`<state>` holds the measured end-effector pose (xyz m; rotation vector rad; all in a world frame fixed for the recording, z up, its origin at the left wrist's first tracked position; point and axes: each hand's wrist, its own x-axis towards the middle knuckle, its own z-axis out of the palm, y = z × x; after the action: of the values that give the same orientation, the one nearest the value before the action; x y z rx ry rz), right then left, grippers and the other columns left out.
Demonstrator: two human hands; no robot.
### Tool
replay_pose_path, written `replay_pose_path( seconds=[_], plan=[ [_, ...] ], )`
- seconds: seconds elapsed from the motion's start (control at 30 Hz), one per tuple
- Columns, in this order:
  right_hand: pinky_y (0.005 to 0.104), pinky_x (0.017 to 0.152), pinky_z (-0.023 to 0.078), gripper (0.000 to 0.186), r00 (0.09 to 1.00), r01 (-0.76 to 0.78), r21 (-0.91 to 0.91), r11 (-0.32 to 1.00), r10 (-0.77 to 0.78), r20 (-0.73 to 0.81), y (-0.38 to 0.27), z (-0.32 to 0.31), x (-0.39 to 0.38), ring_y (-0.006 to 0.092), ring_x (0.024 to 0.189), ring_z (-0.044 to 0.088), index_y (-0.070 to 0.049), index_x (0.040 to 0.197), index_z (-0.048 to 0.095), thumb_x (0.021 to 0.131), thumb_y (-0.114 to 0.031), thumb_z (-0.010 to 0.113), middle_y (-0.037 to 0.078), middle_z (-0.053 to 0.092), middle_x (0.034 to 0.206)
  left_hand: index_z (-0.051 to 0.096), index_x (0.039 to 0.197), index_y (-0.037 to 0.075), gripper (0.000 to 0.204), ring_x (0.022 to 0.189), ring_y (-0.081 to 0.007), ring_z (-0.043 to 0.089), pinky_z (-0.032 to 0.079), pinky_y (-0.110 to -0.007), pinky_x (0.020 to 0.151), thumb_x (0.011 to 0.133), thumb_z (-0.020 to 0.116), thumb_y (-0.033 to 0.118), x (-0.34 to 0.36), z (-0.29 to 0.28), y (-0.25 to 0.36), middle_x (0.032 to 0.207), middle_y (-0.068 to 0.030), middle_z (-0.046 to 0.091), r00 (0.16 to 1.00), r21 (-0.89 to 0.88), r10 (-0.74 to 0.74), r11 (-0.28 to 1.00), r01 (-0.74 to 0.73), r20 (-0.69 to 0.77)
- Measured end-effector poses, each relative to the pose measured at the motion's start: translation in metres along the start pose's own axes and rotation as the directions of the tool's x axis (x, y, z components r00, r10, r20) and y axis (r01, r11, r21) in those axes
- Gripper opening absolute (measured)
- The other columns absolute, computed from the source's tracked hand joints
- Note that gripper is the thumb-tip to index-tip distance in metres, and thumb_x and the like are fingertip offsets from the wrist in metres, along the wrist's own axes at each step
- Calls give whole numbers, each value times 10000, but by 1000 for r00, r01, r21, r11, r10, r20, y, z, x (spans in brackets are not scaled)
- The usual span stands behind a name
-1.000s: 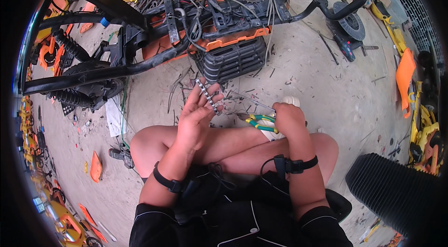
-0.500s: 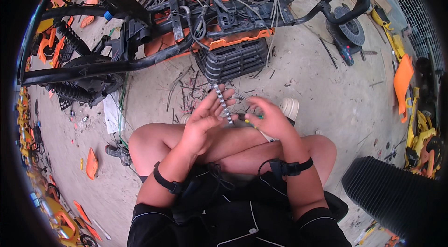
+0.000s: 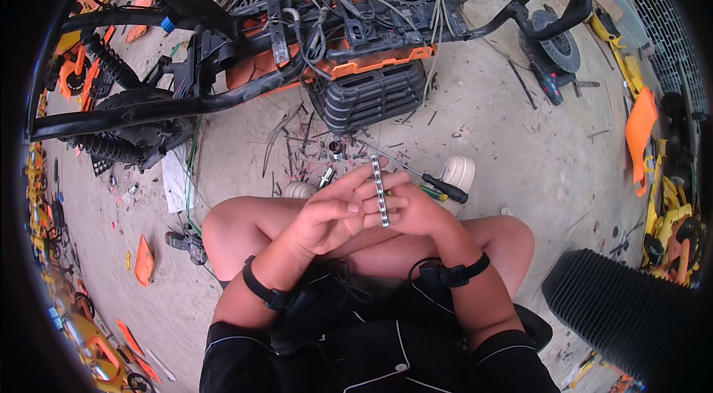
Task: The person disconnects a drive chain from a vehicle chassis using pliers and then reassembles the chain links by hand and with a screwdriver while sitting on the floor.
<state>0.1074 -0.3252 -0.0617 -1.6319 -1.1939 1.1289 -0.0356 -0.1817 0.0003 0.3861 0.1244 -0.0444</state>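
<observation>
A short, straight silver strip that looks like a length of roller chain point(image 3: 380, 192) lies between my two hands above my crossed legs. My left hand point(image 3: 330, 216) supports it across its stretched fingers, the thumb lying apart from it. My right hand point(image 3: 423, 209) reaches in from the other side, its bent fingers meeting the chain and the left fingertips. Just beyond the right hand, a screwdriver point(image 3: 445, 189) with a black handle lies on the floor beside a green and yellow handle point(image 3: 432, 194). Two shiny metal cylinders, an upright one point(image 3: 336, 146) and a lying one point(image 3: 327, 176), are ahead.
A black vehicle frame point(image 3: 171, 105) spans the far side, with a ribbed black box point(image 3: 377, 96) under it. Rusty parts are heaped behind. At the right are a wheel point(image 3: 555, 44), a power tool point(image 3: 551, 87) and a ribbed black object point(image 3: 616, 307). Scraps litter the concrete floor.
My right hand has moved left onto the chain, uncovering the screwdriver and green and yellow handle. The chain has shifted right and now stands more upright in view.
</observation>
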Motion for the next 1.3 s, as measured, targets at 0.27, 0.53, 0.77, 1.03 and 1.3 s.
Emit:
replay_pose_path(
  seconds=[0.27,0.53,0.77,1.03,1.3],
  plan=[
    [468,682,542,272,922,-211,-129,969,153,-356,4,1,-1,411,791,677,-74,1050,653,796,-156,708,213,690,838,356,1489,4,611,1278,-329,529,354,-453,1143,928,548,150,5,-8,-6,1440,-224,492,949,144,220,971,-191,-226],
    [464,694,549,270,835,-261,-139,955,151,-529,4,2,1,412,783,682,-77,1055,657,802,-154,708,203,696,828,448,1408,11,458,1134,-215,592,426,-364,989,986,511,176,6,-26,-12,1192,-116,646,843,320,257,941,-108,-472],
    [456,731,546,267,807,-267,-80,960,178,-563,11,1,3,404,838,687,-64,1049,657,811,-168,719,206,702,879,508,1360,26,407,1079,-171,598,436,-337,949,986,550,181,8,-38,-17,1147,-90,664,750,463,285,886,32,-597],
    [364,698,551,245,820,-226,-89,970,140,-556,18,2,3,270,763,705,-40,1055,665,828,-124,706,167,718,858,481,1376,-12,444,1125,-192,577,446,-313,974,958,589,90,12,-27,-16,1231,-120,614,695,545,332,832,103,-638],
    [477,731,548,287,847,-321,-170,932,202,-492,5,-1,1,415,826,678,-75,1088,697,825,-190,697,217,704,912,466,1390,-30,479,1201,-219,530,422,-316,1028,937,597,54,13,-44,-26,1304,-160,559,699,681,443,727,87,-562]
  ],
)
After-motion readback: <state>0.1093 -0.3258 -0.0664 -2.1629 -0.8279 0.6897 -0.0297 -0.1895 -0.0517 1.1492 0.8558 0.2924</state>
